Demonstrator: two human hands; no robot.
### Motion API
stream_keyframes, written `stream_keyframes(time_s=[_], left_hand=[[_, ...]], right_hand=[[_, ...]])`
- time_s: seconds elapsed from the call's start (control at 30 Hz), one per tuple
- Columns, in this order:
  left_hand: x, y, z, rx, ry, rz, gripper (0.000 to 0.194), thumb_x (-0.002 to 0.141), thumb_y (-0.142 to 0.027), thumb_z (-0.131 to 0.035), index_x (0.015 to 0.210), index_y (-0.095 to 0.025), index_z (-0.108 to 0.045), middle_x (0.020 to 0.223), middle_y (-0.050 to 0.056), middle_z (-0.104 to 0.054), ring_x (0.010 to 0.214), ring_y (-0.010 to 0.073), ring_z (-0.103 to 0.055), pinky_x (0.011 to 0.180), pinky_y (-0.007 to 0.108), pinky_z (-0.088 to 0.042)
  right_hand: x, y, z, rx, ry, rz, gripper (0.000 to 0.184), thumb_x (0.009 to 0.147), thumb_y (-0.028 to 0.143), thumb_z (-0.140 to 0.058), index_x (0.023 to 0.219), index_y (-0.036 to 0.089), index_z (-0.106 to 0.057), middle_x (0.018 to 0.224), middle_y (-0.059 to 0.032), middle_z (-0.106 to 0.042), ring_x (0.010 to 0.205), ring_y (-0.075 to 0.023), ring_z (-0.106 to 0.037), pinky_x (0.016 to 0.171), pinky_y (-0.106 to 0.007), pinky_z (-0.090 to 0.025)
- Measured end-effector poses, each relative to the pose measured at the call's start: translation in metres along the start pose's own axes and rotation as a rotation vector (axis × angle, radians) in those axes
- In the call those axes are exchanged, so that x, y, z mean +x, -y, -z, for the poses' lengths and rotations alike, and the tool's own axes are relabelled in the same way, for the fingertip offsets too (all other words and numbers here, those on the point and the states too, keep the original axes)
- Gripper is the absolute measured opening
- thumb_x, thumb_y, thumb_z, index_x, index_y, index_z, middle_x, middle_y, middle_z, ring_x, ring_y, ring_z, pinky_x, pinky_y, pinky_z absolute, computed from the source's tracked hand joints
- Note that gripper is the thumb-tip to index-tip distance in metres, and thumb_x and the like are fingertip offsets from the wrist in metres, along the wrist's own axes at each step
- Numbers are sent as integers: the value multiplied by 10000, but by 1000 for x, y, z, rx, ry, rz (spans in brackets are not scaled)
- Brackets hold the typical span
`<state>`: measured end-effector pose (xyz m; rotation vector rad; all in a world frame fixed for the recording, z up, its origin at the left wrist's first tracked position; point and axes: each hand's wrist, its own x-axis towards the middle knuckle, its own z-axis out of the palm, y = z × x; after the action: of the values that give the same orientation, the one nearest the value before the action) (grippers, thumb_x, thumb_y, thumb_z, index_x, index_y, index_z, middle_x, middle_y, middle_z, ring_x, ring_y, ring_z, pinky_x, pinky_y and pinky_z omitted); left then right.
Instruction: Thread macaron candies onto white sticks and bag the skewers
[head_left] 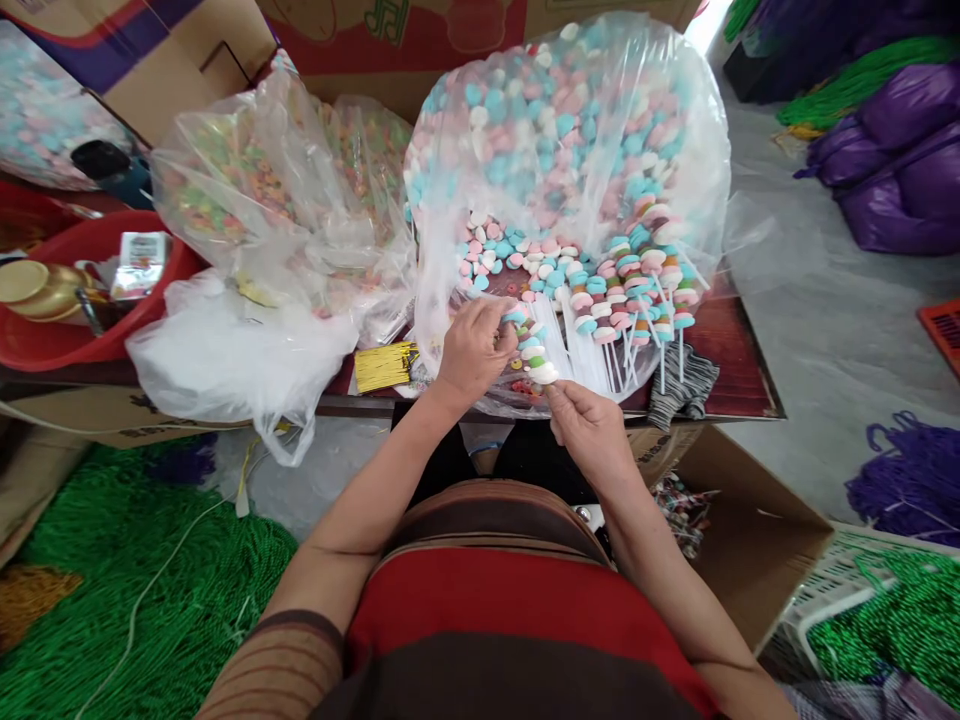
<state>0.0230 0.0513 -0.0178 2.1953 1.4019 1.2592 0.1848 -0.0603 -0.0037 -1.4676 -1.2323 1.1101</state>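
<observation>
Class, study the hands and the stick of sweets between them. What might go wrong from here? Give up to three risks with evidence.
1. Sweets on the held stick might get squashed or slip, since the left hand grips around its far end and the right hand its near end.
2. The piled sticks of sweets could be knocked, lying close beyond the right hand.
3. The white plastic bag overhangs the table, so it may slide off.

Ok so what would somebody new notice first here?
Probably the bulging clear bag of pink, blue and white candies at the back of the table. Near the front edge, the left hand and right hand hold a candy skewer. Bright green cords lie heaped at lower left.
</observation>
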Motion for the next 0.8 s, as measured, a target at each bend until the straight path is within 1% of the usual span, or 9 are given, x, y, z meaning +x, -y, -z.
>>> stream_keyframes(time_s=[0.07, 0.2, 0.3, 0.43, 0.57, 0.63, 0.7, 0.73, 0.8], left_hand=[[-2, 1, -1, 53, 8, -36, 280, 877, -117, -578, 1115, -198, -700, 1054, 88, -757, 1082, 234, -690, 1061, 385, -521], [-8, 0, -3, 74, 11, -35, 274, 877, -111, -569, 1092, -207, -709, 1025, 72, -761, 1050, 229, -693, 1034, 380, -533], [-10, -2, -2, 1, 10, 11, 277, 876, -122, -587, 1105, -207, -718, 1046, 62, -768, 1033, 201, -705, 987, 333, -552], [-9, -3, 1, -154, 29, 101, 285, 877, -115, -569, 1107, -187, -721, 1039, 46, -784, 910, 146, -725, 852, 257, -574], [-5, 1, 9, -176, 30, 50, 266, 863, -110, -564, 1067, -193, -716, 1005, 35, -779, 883, 139, -719, 853, 255, -576], [-4, 3, 13, -150, -1, -26, 255, 860, -122, -578, 1066, -208, -703, 1013, 39, -763, 931, 156, -716, 901, 285, -577], [-6, 6, 15, -151, -40, -79, 255, 866, -137, -586, 1086, -222, -683, 1099, 60, -748, 1052, 181, -708, 961, 317, -573], [-8, 7, 15, -170, -51, -75, 256, 876, -147, -584, 1103, -227, -671, 1145, 68, -742, 1093, 187, -704, 972, 325, -573], [-13, 9, 13, -230, -52, -4, 246, 907, -173, -568, 1134, -228, -645, 1159, 67, -746, 1053, 173, -722, 934, 311, -586]], right_hand=[[-2, -1, 1, 6, 13, -4, 336, 931, 495, -613, 763, 213, -687, 466, 61, -385, 461, -107, -338, 448, -258, -237], [-4, 2, 0, 25, 19, -18, 325, 931, 491, -613, 786, 212, -691, 485, 55, -391, 471, -109, -340, 443, -259, -230], [-5, 5, -6, 52, 18, -30, 352, 933, 511, -601, 757, 213, -667, 488, 56, -374, 468, -108, -339, 443, -261, -235], [-2, 3, -16, 129, 40, -54, 379, 920, 549, -585, 737, 218, -613, 503, 66, -363, 456, -99, -323, 448, -260, -238], [7, -4, -22, 183, 46, -65, 400, 908, 583, -555, 734, 223, -576, 507, 76, -372, 459, -98, -312, 477, -262, -264], [11, -7, -22, 120, 37, -38, 394, 912, 559, -553, 710, 221, -569, 511, 63, -414, 499, -110, -365, 526, -264, -316], [14, -9, -21, 52, 26, -3, 363, 904, 535, -562, 746, 213, -610, 564, 41, -491, 564, -126, -432, 581, -266, -365], [14, -10, -21, 33, 17, 9, 345, 894, 531, -569, 799, 207, -644, 604, 32, -529, 596, -134, -460, 602, -267, -384], [14, -13, -20, 12, -18, 21, 349, 868, 529, -589, 913, 199, -692, 666, 22, -578, 635, -145, -493, 626, -271, -406]])
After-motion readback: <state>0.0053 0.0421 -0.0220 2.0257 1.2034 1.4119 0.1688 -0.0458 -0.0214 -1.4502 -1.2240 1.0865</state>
